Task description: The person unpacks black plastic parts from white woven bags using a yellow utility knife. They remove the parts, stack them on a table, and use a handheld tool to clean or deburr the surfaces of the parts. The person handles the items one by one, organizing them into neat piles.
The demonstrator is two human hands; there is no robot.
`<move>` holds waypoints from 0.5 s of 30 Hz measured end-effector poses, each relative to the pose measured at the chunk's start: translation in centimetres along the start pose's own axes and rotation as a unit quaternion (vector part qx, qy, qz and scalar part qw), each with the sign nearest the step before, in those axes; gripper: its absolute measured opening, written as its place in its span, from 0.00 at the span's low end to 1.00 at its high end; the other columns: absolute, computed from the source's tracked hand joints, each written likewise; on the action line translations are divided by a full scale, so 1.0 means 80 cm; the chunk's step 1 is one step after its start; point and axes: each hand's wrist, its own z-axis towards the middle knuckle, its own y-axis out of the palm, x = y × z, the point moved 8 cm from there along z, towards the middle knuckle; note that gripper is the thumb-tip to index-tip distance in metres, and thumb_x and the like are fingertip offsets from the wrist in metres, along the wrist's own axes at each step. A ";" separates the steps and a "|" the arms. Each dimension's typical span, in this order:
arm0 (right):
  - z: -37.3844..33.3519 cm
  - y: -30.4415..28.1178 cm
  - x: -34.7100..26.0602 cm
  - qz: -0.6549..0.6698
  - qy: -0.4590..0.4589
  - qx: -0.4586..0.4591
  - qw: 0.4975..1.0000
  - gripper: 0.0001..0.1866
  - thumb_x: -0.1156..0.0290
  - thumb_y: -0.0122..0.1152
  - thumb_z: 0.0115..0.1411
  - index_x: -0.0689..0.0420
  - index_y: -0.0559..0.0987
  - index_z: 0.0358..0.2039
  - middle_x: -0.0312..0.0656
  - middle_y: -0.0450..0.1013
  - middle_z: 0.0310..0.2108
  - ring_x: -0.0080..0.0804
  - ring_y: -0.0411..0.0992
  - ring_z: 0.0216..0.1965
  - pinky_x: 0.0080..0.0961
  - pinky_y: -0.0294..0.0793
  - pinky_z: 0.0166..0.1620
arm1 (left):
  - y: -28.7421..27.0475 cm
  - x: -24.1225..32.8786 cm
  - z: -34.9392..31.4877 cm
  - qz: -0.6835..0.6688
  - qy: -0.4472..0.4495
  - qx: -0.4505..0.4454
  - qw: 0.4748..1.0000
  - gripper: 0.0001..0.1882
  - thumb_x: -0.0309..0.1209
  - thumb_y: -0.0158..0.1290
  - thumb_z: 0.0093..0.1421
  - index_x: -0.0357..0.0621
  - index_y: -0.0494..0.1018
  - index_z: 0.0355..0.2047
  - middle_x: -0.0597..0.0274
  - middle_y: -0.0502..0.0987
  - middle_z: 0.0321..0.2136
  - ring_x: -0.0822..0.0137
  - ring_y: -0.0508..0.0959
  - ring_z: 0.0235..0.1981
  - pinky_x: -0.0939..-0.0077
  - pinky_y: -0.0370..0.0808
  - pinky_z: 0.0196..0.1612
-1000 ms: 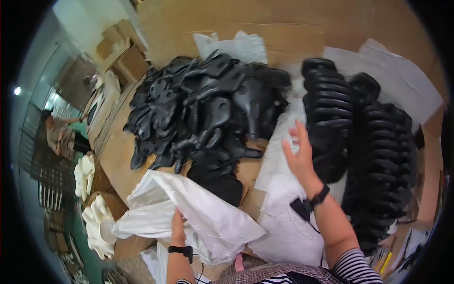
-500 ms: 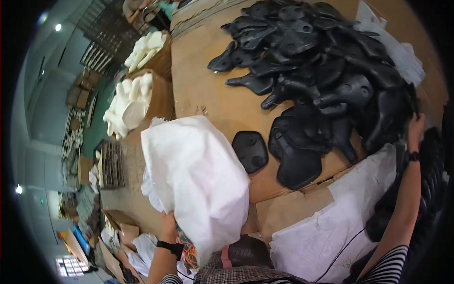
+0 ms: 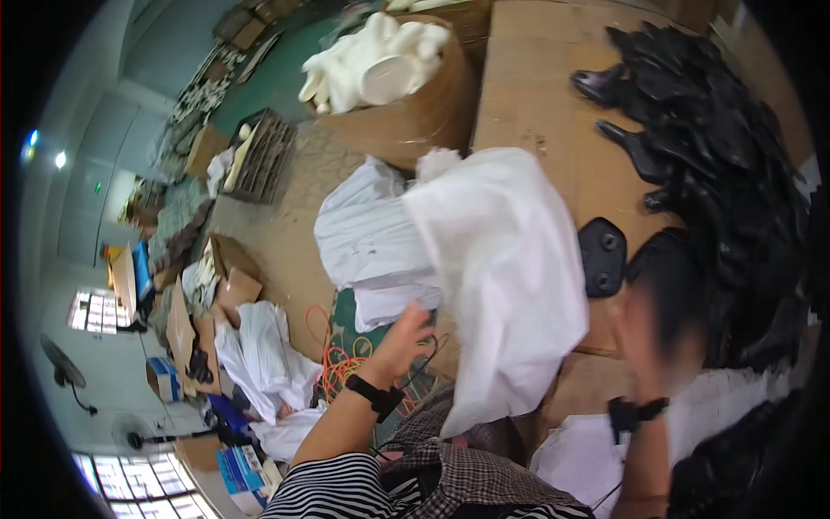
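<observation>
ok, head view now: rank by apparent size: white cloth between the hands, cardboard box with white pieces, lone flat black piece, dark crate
1. White cloth
2. Cardboard box
Not ranked: lone flat black piece and dark crate. They look close, and the crate sits farther off.

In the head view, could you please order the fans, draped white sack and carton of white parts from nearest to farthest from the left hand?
1. Draped white sack, just right of the left hand
2. Carton, farther ahead
3. Fans, across the room, left
</observation>
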 end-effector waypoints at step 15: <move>-0.287 0.217 -0.212 0.129 0.028 -0.401 0.907 0.10 0.75 0.57 0.59 0.64 0.77 0.41 0.40 0.76 0.37 0.25 0.73 0.39 0.24 0.72 0.43 | -0.058 -0.206 -0.124 -0.114 0.002 -0.056 0.992 0.27 0.22 0.56 0.52 0.33 0.65 0.53 0.55 0.75 0.43 0.64 0.77 0.42 0.72 0.75 0.46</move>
